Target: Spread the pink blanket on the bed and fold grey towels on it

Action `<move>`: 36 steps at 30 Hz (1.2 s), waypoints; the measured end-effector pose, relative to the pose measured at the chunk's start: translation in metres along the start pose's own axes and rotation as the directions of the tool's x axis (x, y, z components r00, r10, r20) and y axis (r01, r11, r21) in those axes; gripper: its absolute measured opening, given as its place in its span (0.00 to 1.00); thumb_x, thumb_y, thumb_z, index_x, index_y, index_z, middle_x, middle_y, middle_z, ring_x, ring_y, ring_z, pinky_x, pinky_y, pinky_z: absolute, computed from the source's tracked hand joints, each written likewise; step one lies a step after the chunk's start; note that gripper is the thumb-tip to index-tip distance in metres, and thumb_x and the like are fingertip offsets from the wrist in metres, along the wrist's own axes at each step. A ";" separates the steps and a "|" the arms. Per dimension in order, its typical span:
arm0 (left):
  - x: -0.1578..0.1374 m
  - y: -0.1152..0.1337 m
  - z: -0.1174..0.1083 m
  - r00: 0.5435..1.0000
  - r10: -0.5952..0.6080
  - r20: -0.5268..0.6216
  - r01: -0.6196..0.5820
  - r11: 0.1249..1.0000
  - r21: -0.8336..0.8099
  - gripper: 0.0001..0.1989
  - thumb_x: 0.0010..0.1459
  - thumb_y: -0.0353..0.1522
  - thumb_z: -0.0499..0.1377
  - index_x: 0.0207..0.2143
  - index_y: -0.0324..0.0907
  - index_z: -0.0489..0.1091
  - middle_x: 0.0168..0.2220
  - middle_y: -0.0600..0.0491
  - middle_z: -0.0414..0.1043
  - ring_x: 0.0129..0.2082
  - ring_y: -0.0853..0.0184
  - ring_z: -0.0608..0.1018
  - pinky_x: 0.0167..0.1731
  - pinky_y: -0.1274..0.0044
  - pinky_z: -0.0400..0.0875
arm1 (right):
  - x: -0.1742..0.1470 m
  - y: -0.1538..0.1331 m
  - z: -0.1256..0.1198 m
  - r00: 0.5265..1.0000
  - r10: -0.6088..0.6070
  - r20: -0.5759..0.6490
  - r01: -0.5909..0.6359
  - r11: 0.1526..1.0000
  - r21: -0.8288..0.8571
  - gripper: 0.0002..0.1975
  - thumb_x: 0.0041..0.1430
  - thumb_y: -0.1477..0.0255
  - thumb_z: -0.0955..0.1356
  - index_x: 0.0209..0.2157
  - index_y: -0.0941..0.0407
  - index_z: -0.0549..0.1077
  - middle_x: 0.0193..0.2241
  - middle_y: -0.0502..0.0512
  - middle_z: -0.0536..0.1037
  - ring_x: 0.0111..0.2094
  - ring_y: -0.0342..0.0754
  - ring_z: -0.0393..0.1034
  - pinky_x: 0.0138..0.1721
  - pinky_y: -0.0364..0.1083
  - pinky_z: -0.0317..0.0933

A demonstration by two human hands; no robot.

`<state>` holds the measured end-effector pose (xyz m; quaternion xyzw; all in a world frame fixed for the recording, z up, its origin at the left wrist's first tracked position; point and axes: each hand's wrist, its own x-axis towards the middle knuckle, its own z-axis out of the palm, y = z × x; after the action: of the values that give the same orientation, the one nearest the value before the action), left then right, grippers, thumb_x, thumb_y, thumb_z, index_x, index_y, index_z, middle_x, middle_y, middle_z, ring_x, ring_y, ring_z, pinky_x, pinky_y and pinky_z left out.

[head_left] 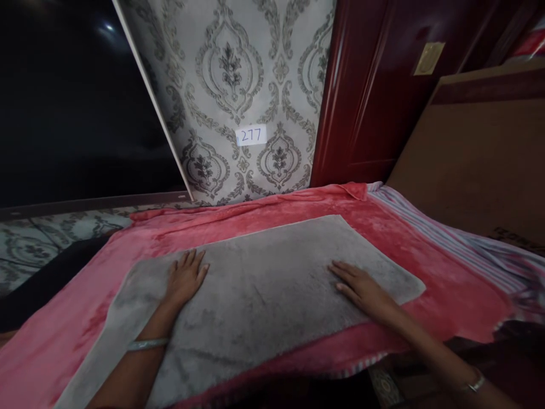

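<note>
A grey plush cloth [264, 284], perhaps a towel, lies spread out flat on a pink-red fleece blanket [374, 233]. My left hand [185, 278] rests palm down on the left part of the cloth, fingers stretched out and a little apart. On the right part of the same cloth lies my right hand [360, 287], its fingers extended toward the middle. Neither hand grips anything. Faint creases and darker brushed marks show in the cloth's pile. Its lower left end runs under my left forearm.
A striped cloth [451, 244] lies along the blanket's right side, beside a large cardboard box [481, 153]. Behind stand a patterned wall with a paper label [251, 135] reading 277, a dark screen [80, 102] at left and a dark red door [366, 85].
</note>
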<state>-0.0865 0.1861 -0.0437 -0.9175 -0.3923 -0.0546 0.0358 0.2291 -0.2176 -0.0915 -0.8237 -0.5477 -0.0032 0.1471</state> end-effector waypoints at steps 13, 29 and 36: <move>0.029 0.108 -0.008 0.908 0.412 0.076 -0.395 0.902 -0.176 0.31 0.68 0.44 0.50 0.70 0.45 0.56 0.72 0.42 0.49 0.72 0.50 0.52 0.67 0.50 0.45 | 0.133 0.054 -0.017 0.952 0.307 0.012 -0.300 0.937 -0.180 0.32 0.72 0.55 0.52 0.72 0.50 0.52 0.72 0.58 0.48 0.71 0.60 0.42 0.65 0.70 0.46; 0.027 0.113 0.007 0.925 0.371 0.081 -0.361 0.925 -0.116 0.32 0.70 0.45 0.48 0.72 0.46 0.52 0.73 0.45 0.45 0.73 0.53 0.50 0.69 0.52 0.44 | 0.170 0.041 -0.002 0.934 0.345 0.088 -0.324 0.926 -0.194 0.33 0.71 0.51 0.50 0.73 0.46 0.50 0.72 0.54 0.45 0.72 0.60 0.38 0.66 0.70 0.42; 0.023 0.114 0.006 0.944 0.327 0.050 -0.320 0.941 -0.113 0.32 0.69 0.45 0.50 0.71 0.45 0.54 0.73 0.43 0.47 0.72 0.54 0.52 0.69 0.55 0.45 | 0.172 0.040 0.002 0.937 0.342 0.067 -0.326 0.928 -0.183 0.31 0.72 0.53 0.52 0.71 0.45 0.54 0.72 0.53 0.48 0.71 0.61 0.42 0.65 0.70 0.46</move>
<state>0.0124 0.1250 -0.0493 -0.9715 -0.2337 -0.0368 -0.0167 0.3333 -0.0767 -0.0739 -0.9135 -0.4036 0.0158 0.0482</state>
